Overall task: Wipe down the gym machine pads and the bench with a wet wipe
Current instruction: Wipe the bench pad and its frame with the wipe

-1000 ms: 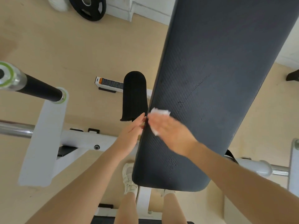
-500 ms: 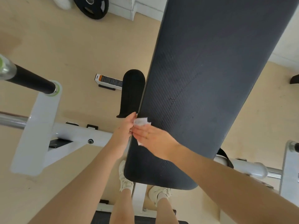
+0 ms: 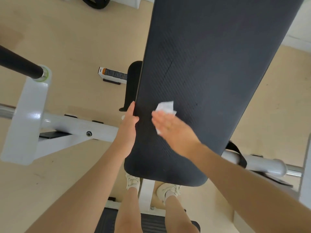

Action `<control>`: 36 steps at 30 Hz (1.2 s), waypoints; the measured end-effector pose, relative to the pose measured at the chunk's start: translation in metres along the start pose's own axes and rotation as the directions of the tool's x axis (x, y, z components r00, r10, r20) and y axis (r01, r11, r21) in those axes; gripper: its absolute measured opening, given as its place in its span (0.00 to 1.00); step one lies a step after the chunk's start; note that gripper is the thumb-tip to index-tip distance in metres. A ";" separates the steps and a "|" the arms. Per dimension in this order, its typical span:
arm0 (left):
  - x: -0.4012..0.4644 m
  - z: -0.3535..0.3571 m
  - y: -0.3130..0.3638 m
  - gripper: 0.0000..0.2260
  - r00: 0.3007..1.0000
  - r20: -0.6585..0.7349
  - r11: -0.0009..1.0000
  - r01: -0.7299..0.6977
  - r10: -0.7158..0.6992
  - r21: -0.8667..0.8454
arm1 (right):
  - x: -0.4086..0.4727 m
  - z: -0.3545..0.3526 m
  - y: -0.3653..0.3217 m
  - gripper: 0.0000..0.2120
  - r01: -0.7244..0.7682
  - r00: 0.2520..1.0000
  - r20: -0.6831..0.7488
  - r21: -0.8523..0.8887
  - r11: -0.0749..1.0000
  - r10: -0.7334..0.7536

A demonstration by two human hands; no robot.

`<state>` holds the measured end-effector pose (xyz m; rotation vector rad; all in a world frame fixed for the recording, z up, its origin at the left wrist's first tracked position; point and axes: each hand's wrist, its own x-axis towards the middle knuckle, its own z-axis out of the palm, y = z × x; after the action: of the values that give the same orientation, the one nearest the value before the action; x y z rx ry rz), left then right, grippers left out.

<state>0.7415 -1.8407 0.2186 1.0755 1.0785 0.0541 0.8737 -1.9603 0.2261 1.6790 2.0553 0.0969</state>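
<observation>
Dark textured bench pad (image 3: 210,68) w/ white wet wipe (image 3: 165,107) flat on it.

We reach both bare arms up from the lower frame: our left hand (image 3: 128,121) curls its fingers (image 3: 132,107) closed at centre, our right hand (image 3: 170,126) lies flat, palm down.

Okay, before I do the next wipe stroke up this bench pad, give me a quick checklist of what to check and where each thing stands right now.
1. Wet wipe under right hand: ok, pressed flat on the bench pad.
2. Left hand steadying the pad's left edge: ok.
3. Wipe spread out: not ok, crumpled.
4. Pad ahead free of objects: ok.
5. Wipe still damp: cannot tell.
</observation>
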 end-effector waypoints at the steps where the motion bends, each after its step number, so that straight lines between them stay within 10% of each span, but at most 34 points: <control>1: 0.004 -0.001 -0.003 0.35 1.000 -0.001 1.000 0.000 0.000 -0.008 | -0.008 0.002 -0.013 0.33 0.055 0.997 0.044 0.086 0.995 -0.059; 6: -0.013 0.011 0.015 0.33 0.998 -0.052 1.000 0.030 -0.029 0.004 | -0.003 0.000 0.015 0.31 -0.127 0.973 -0.200 -0.054 0.990 0.114; 10: -0.023 0.023 0.022 0.24 0.994 -0.104 0.997 -0.010 0.018 0.082 | 0.021 -0.004 0.076 0.21 -0.398 0.718 -0.437 0.380 0.835 0.541; 19: -0.019 0.021 0.008 0.32 0.988 -0.140 0.986 -0.040 0.063 0.164 | -0.007 0.020 0.018 0.35 -0.320 0.831 -0.251 0.513 0.796 0.496; 25: -0.021 0.025 0.009 0.28 0.984 -0.159 0.984 -0.050 0.077 0.171 | 0.009 0.004 0.019 0.25 -0.384 0.678 -0.393 0.532 0.755 0.622; 31: -0.022 0.022 0.004 0.26 0.983 -0.147 0.967 -0.074 0.113 0.243 | 0.018 0.001 0.023 0.28 -0.290 0.732 -0.294 0.683 0.671 0.615; 36: -0.028 0.025 0.010 0.23 0.976 -0.162 0.936 -0.082 0.145 0.342 | -0.023 0.002 -0.038 0.29 -0.123 0.968 -0.081 0.674 0.729 0.238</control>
<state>0.7492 -1.8670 0.2461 1.4622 1.2197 0.0668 0.8431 -1.9916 0.2185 2.3656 2.1827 -0.5253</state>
